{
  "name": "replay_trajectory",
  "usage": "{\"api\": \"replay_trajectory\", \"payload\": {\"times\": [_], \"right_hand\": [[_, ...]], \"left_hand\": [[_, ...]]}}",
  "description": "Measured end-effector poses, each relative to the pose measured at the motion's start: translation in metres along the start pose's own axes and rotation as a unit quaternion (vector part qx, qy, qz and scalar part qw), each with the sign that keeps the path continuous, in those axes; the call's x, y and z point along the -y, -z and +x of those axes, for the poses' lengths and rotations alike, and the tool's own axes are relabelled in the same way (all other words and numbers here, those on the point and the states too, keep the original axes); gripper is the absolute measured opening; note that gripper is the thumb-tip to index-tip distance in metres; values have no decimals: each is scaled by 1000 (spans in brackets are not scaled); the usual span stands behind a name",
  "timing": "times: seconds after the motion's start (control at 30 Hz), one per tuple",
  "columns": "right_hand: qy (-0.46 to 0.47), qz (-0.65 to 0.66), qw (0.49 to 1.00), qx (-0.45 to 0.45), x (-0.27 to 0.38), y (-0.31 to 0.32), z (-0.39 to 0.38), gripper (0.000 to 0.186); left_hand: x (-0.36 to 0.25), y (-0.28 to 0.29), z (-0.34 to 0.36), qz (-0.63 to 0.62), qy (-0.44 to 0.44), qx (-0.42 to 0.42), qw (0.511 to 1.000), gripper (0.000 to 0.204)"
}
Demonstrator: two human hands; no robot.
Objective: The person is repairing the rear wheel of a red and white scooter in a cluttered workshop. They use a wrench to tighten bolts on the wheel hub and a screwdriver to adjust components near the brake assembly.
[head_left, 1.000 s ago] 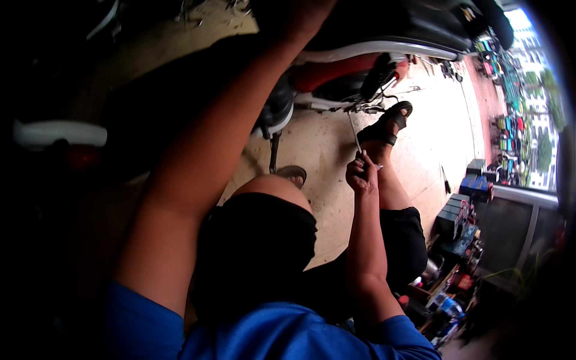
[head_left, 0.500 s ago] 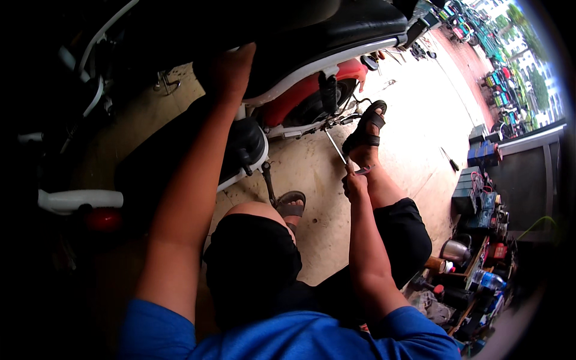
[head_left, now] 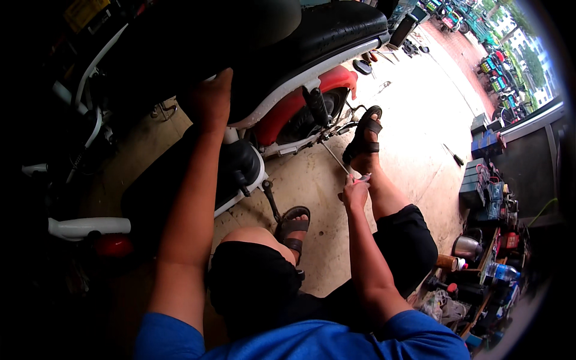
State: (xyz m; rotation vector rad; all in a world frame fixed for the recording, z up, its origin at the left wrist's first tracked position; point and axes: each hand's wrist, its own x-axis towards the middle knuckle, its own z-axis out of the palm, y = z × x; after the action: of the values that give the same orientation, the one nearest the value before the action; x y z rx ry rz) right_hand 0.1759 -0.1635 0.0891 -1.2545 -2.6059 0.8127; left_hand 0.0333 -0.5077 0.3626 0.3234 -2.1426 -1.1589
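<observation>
A moped with a black seat (head_left: 342, 30), white trim and a red rear fender (head_left: 285, 120) stands in front of me. My left hand (head_left: 213, 99) rests against its body below the seat; the fingers are lost in dark shadow. Down by the right foot, my right hand (head_left: 356, 191) is closed around a tool with a long, thin metal shaft (head_left: 334, 157). The shaft slants up and left to the parts beside the rear wheel (head_left: 303, 117). Its tip is hard to make out there. A black shock absorber (head_left: 315, 105) stands above that spot.
My sandalled feet are on the pale floor, the right foot (head_left: 367, 141) near the wheel. A screwdriver-like tool (head_left: 453, 156) lies on the floor. Batteries (head_left: 475, 180), a metal kettle (head_left: 468, 247) and a water bottle (head_left: 503, 272) crowd the right side. Vehicles are parked outside.
The view has shifted, so the moped sits a little further left and lower. My right hand still holds the tool at the wheel, its shaft now more tilted. My left hand stays below the seat.
</observation>
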Motion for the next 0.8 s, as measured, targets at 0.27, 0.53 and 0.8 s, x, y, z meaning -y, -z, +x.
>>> {"api": "replay_trajectory", "payload": {"times": [0.27, 0.53, 0.8], "right_hand": [[214, -121, 969, -9, -25, 30, -7, 70], [263, -140, 952, -74, 5, 44, -4, 36], [478, -226, 849, -15, 32, 70, 10, 21]], "left_hand": [[14, -11, 1, 1, -36, -19, 999, 36], [9, 1, 12, 25, 3, 4, 1000, 37], [8, -1, 15, -6, -2, -21, 1000, 44]]}}
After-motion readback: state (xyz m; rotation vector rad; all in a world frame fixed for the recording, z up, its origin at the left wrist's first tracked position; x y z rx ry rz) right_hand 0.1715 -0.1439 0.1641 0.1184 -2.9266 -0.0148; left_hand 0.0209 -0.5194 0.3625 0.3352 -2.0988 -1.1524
